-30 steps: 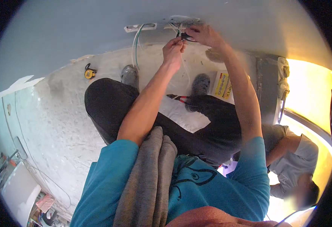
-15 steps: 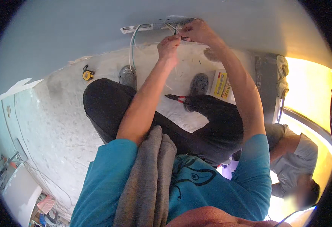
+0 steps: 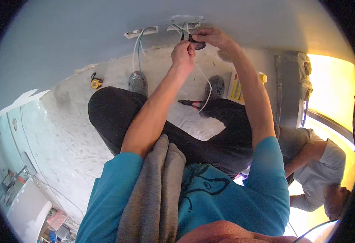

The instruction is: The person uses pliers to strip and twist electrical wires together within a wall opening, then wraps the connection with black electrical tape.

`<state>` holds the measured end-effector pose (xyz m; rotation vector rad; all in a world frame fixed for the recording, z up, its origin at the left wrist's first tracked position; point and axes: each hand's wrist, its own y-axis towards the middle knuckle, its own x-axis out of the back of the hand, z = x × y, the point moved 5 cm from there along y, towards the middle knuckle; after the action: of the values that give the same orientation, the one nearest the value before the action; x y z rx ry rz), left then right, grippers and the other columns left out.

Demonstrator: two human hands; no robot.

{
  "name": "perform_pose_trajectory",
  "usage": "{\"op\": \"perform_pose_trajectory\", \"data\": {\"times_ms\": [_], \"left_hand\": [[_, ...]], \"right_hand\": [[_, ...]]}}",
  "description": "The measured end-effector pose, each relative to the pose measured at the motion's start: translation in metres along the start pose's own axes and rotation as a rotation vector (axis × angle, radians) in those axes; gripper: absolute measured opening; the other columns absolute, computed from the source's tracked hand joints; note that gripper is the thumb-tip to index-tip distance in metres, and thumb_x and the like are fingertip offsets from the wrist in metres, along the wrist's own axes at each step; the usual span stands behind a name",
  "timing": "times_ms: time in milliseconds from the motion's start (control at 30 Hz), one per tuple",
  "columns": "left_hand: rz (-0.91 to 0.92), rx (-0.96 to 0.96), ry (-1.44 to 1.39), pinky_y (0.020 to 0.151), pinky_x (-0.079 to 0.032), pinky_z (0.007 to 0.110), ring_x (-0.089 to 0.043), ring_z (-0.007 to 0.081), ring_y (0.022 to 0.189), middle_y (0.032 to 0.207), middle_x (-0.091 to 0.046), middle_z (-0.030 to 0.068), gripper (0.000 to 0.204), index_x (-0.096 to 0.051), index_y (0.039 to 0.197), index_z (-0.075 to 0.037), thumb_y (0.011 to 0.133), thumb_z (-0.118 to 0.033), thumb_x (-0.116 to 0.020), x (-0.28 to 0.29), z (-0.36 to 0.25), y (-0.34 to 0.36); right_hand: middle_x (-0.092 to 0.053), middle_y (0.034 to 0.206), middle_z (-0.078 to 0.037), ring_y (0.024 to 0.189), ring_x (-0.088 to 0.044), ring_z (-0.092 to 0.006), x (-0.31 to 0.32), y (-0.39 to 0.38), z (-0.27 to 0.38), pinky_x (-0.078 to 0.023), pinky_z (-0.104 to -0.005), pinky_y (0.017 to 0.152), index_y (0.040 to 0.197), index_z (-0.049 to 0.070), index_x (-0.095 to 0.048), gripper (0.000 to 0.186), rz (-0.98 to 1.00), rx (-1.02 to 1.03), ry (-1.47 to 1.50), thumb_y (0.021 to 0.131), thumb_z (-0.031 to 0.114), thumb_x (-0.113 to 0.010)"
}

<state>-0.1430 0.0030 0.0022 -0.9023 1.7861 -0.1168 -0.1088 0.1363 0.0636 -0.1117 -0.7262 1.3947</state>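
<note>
My left hand is closed in a pinch on a white wire beneath the right-hand wall opening. From my fingers, this wire curves down over the floor toward my knee. Beside it, my right hand grips a roll of black electrical tape, almost touching my left fingertips. White and green wires come out of the right wall opening above my hands. More white and green wires hang from the left wall opening down to my shoe.
Red-handled pliers lie on the floor between my legs. A yellow-and-white box stands near my right shoe, with a yellow-capped bottle beyond it. A yellow tape measure lies left. At right, another person bends down.
My hands have shifted slightly down from the wall opening. The black tape roll shows more plainly, and the loose white wire now curves farther out toward my knee.
</note>
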Motion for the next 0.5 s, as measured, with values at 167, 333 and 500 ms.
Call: {"op": "perform_pose_trajectory", "data": {"times_ms": [167, 333, 500], "left_hand": [[-0.210, 0.081, -0.241, 0.046, -0.033, 0.026, -0.045, 0.0113, 0.052, 0.066, -0.053, 0.0025, 0.015, -0.053, 0.091, -0.008, 0.100, -0.019, -0.047, -0.006, 0.009, -0.008], [-0.127, 0.089, -0.204, 0.046, -0.031, 0.025, -0.042, 0.0094, 0.049, 0.065, -0.053, -0.0003, 0.017, -0.054, 0.092, -0.011, 0.101, -0.025, -0.049, -0.001, 0.000, -0.006], [-0.044, 0.093, -0.168, 0.046, -0.030, 0.025, -0.040, 0.0078, 0.048, 0.066, -0.053, -0.0015, 0.017, -0.056, 0.093, -0.012, 0.100, -0.027, -0.051, 0.001, -0.004, -0.005]], "right_hand": [[-0.069, 0.105, 0.000, 0.102, -0.059, -0.0139, -0.005, 0.010, -0.028, -0.044, -0.0302, 0.091, 0.113, 0.008, -0.069, 0.039, 0.039, -0.003, 0.133, 0.089, 0.038, -0.068], [-0.067, 0.109, -0.001, 0.104, -0.059, -0.0148, -0.015, 0.021, -0.026, -0.044, -0.0304, 0.096, 0.118, 0.007, -0.066, 0.036, 0.183, 0.036, 0.348, 0.092, 0.032, -0.065], [-0.067, 0.107, -0.004, 0.103, -0.059, -0.0160, -0.028, 0.019, -0.019, -0.045, -0.0328, 0.098, 0.119, 0.002, -0.064, 0.031, 0.340, 0.095, 0.624, 0.095, 0.022, -0.061]]}}
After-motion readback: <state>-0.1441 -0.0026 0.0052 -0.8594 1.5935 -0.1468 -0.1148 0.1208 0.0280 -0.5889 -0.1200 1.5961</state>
